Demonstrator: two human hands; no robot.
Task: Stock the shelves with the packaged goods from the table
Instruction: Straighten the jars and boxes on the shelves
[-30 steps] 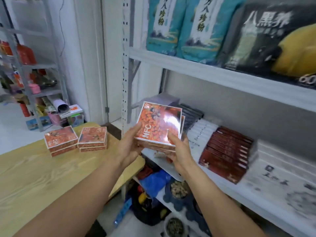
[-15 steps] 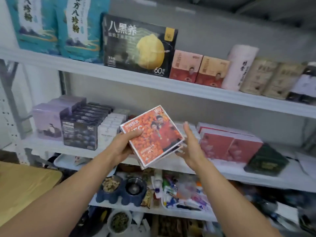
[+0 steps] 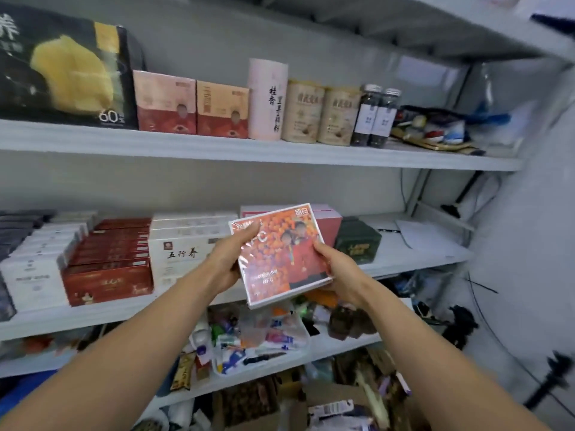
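Both the left hand (image 3: 228, 259) and right hand (image 3: 334, 269) gripped the orange pack (image 3: 280, 253) before the middle shelf (image 3: 413, 256).

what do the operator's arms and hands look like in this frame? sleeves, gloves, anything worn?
Both forearms are bare as far as the frame shows; no sleeve edge is in view. The left hand and right hand have no gloves. No watch, bracelet or strap shows at either wrist, and no rings can be seen on the visible fingers. No cables, markers or tags are attached. Fingernails are too blurred to describe.
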